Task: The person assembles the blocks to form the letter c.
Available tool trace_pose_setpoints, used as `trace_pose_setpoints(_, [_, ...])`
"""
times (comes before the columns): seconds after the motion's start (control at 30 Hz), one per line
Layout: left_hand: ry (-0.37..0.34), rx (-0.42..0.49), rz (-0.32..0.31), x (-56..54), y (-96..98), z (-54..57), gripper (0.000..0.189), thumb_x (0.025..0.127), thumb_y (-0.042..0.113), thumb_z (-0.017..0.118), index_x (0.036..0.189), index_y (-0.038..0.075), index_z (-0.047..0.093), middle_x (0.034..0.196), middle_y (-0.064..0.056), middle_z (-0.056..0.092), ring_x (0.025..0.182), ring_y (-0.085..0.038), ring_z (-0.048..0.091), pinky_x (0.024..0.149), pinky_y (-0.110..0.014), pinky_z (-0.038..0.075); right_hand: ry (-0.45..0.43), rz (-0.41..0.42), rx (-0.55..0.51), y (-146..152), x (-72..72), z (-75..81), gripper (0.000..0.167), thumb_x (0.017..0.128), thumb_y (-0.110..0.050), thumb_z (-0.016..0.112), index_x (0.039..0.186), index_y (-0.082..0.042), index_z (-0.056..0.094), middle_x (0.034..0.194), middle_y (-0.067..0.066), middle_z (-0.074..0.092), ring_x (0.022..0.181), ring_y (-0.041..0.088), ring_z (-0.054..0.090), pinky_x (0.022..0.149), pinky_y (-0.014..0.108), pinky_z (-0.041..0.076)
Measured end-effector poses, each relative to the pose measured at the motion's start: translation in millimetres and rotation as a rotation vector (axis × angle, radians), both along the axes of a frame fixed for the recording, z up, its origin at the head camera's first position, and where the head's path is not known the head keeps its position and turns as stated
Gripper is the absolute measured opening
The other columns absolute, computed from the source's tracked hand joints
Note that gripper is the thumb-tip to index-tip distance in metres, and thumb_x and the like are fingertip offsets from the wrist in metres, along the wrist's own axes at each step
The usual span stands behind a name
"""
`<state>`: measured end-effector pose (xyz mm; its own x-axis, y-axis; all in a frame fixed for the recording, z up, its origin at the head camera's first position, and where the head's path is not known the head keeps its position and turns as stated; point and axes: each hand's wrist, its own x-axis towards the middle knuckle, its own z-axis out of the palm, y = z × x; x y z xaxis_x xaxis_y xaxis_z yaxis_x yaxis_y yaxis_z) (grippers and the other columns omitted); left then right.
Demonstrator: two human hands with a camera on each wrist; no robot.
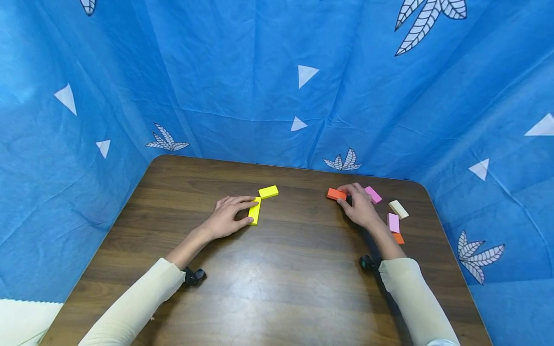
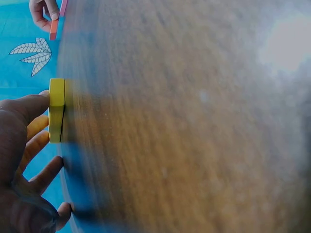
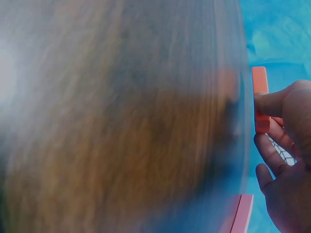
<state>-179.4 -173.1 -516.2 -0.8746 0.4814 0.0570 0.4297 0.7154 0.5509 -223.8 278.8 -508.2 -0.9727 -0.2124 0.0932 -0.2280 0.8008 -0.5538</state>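
the thumb and a finger of the left hand (image 1: 225, 218) pinch a yellow block (image 1: 255, 211) by its ends, the other fingers spread apart; with twelve o'clock pointing away from the person, that block lies at about two o'clock from the palm, flat on the brown table (image 1: 294, 250). a second yellow block (image 1: 268, 192) sits at its one o'clock, the near corners touching or almost so. the thumb and fingertips of the right hand (image 1: 359, 205) pinch an orange block (image 1: 335, 194), which is at ten o'clock from that palm and raised just clear of the tabletop. a deep pink block (image 1: 374, 194) lies at the right hand's two o'clock, a cream block (image 1: 398, 209) at three, a pale pink block (image 1: 393, 223) at four, and another orange block (image 1: 398, 238), partly hidden, at the pale one's five o'clock. farther out, black wrist devices (image 1: 195, 277) sit by cream sleeves (image 1: 138, 302), and a blue curtain (image 1: 216, 72) hangs from nine o'clock through twelve to three.
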Motion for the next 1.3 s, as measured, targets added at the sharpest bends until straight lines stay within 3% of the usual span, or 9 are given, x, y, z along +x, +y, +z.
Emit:
trace_pose_setpoints(0.3, [-0.002, -0.003, 0.002, -0.4, -0.6, -0.7, 0.056, 0.103, 0.036, 0.075, 0.155, 0.02, 0.061, 0.165, -0.001, 0.054, 0.155, -0.036, 0.046, 0.126, -0.075, 0.018, 0.003, 0.022, -0.014, -13, -3.6, 3.8, 0.037, 0.105, -0.016, 0.071, 0.137, -0.002, 0.064, 0.135, 0.022, 0.059, 0.131, 0.042, 0.054, 0.115, 0.065, 0.037])
trace_pose_setpoints(0.67, [0.006, 0.0, -0.001, -0.3, -0.6, -1.3, 0.055, 0.103, 0.035, 0.075, 0.154, 0.019, 0.062, 0.165, -0.001, 0.055, 0.154, -0.037, 0.047, 0.126, -0.075, 0.019, -0.011, 0.035, -0.043, -33, -3.9, -1.0, 0.035, 0.106, -0.018, 0.071, 0.137, -0.004, 0.065, 0.135, 0.02, 0.059, 0.127, 0.04, 0.056, 0.105, 0.061, 0.036])
trace_pose_setpoints(0.97, [-0.001, 0.002, 0.01, -0.7, -0.5, -1.5, 0.056, 0.102, 0.036, 0.075, 0.154, 0.02, 0.062, 0.164, 0.0, 0.055, 0.154, -0.035, 0.048, 0.126, -0.074, 0.019, 0.005, 0.065, -0.069, -48, -7.9, -3.6, 0.036, 0.105, -0.017, 0.071, 0.138, -0.002, 0.065, 0.135, 0.02, 0.06, 0.129, 0.04, 0.056, 0.116, 0.064, 0.039])
trace_pose_setpoints(1.3, [-0.003, 0.007, 0.013, -0.8, -0.2, -2.6, 0.056, 0.102, 0.035, 0.076, 0.154, 0.021, 0.062, 0.164, -0.001, 0.055, 0.152, -0.034, 0.049, 0.127, -0.074, 0.018, 0.015, 0.085, -0.099, -63, -7.7, -2.7, 0.036, 0.105, -0.017, 0.072, 0.137, -0.003, 0.066, 0.134, 0.02, 0.062, 0.126, 0.04, 0.058, 0.109, 0.065, 0.039])
